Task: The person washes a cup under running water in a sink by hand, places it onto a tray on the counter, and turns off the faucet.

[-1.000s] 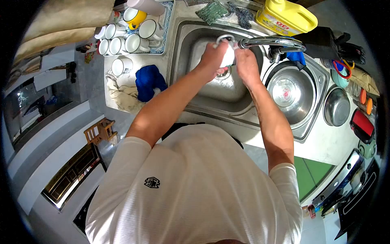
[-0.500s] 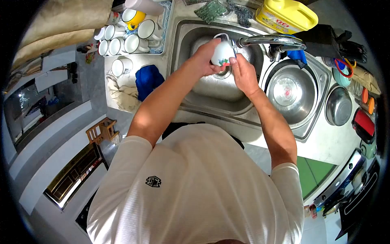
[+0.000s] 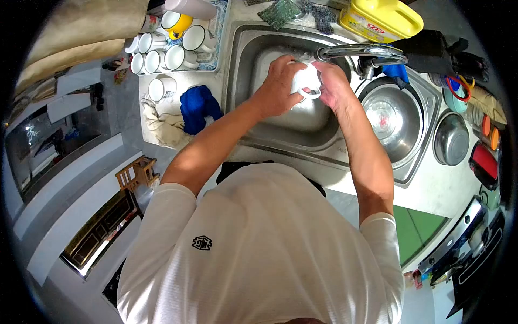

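Note:
A white mug (image 3: 305, 81) is between my two hands, over the left basin of the steel sink (image 3: 291, 141) and beneath the mouth of the chrome faucet (image 3: 367, 51). Its handle points down toward my body. Wrapped round the mug's left side is my left hand (image 3: 280, 86), thumb near the handle. My right hand (image 3: 333, 85) lies against the other side close under the spout, its fingertips partly hidden by the mug and the splashing water.
Several white mugs and a yellow one (image 3: 177, 24) stand on a patterned tray (image 3: 220, 38). A lone mug (image 3: 162, 88), blue cloth (image 3: 198, 109) and beige cloth (image 3: 163, 125) lie left. A yellow jug (image 3: 380, 21) is behind the sink; a metal bowl (image 3: 389, 121) occupies the right basin.
The mug has been turned, so its handle now faces my body and its flower print is out of sight. My right hand has moved up toward the spout.

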`<state>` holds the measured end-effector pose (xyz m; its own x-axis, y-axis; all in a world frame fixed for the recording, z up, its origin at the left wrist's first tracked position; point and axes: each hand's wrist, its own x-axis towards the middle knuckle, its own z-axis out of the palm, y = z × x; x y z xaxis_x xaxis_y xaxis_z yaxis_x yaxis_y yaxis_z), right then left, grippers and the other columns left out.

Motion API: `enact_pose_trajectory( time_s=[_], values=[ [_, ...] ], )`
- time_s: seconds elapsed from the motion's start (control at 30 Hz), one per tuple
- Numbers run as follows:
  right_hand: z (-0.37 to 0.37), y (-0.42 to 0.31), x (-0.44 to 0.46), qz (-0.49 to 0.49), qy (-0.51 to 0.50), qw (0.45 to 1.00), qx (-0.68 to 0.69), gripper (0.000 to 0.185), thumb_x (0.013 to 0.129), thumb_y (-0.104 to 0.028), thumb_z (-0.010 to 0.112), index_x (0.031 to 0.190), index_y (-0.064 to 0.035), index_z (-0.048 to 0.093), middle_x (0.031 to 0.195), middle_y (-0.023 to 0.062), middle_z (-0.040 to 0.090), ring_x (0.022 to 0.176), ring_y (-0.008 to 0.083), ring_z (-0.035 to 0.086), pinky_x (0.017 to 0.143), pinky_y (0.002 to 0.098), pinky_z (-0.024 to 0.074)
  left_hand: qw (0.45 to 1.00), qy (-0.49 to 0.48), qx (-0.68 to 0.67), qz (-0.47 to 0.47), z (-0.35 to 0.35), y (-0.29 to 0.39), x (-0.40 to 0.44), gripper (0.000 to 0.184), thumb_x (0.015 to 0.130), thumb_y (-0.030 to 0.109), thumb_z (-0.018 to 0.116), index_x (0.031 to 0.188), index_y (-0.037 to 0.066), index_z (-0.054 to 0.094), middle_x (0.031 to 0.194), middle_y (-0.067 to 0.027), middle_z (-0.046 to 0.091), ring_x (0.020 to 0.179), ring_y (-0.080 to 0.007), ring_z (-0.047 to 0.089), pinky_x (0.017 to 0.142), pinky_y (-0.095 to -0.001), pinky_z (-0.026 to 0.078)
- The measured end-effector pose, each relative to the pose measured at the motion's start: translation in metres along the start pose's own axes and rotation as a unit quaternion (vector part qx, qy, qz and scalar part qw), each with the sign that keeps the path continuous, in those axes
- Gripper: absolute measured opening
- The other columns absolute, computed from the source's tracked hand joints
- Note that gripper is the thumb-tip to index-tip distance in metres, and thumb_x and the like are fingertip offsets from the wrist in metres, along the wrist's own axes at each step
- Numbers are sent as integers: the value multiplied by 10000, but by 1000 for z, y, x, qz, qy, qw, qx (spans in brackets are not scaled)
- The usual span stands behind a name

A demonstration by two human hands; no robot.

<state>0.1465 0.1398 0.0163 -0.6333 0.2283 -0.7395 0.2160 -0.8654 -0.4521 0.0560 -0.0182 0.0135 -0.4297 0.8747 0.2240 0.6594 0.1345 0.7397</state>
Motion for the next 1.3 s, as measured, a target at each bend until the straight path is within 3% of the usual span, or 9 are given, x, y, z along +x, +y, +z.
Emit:
enact_pose_trajectory(
  time_s=[0.2,0.37,0.53,0.67,0.73,0.97,1.1,1.17,1.3],
  values=[
    [-4,14,10,-143,-22,987,-74,181,987,-113,532,1011,30,642,919,99,664,795,185,630,704,337,523,1000,-17,18,-20,-4,-3,14,740,711,100,765,1365,23,425,1337,-211,441,1219,-389,472,1063,-449,405],
    [-21,38,19,-288,-6,938,-191,243,1023,-225,561,971,-11,664,875,22,647,810,90,551,745,256,454,733,8,-526,-430,-13,23,31,627,895,301,729,1349,111,340,1207,-139,512,804,-243,642,580,-398,576],
    [2,26,-17,-292,-30,915,-276,310,1057,-277,509,1097,0,642,973,-5,624,899,78,514,822,254,440,746,-35,-437,-502,-4,15,36,643,900,452,703,1303,84,364,923,-64,601,758,-196,606,545,-332,511],
    [0,11,-9,-121,9,983,-135,308,1030,-260,538,998,13,676,958,70,682,865,136,605,795,303,480,838,24,-344,-424,16,16,19,598,895,396,712,1302,74,414,1041,-136,584,881,-239,623,673,-388,541],
    [-5,11,-2,-89,5,993,-76,238,997,-190,561,987,19,674,935,89,688,842,149,622,765,291,479,996,-40,46,-58,8,9,7,656,853,314,754,1338,55,396,1188,-212,513,1068,-338,563,899,-443,496],
    [1,10,13,-128,17,984,-127,256,963,-131,589,1130,61,614,1017,113,675,938,154,611,815,282,479,998,19,-3,-60,11,3,16,669,855,291,750,1366,52,390,1275,-221,445,1158,-364,515,930,-435,487],
    [-3,22,-6,-256,-111,931,-234,354,978,-148,618,1275,26,537,1136,78,653,1023,130,578,945,289,451,936,-21,-182,-301,0,3,35,392,997,448,523,1193,109,519,1022,-76,583,826,-202,613,478,-277,466],
    [-3,33,-10,-305,-120,918,-222,327,986,-161,623,1265,-3,556,1116,63,662,1016,130,591,946,296,458,695,-45,-442,-565,-10,8,49,355,1005,492,455,1071,153,540,831,-15,575,592,-132,536,378,-252,321],
    [-7,21,-2,-222,-106,934,-258,351,964,-183,656,1229,30,572,1068,85,677,980,154,612,915,307,482,701,-51,-426,-569,-9,17,53,443,1000,538,404,1017,125,565,764,-29,569,515,-116,503,373,-259,300]
  ],
)
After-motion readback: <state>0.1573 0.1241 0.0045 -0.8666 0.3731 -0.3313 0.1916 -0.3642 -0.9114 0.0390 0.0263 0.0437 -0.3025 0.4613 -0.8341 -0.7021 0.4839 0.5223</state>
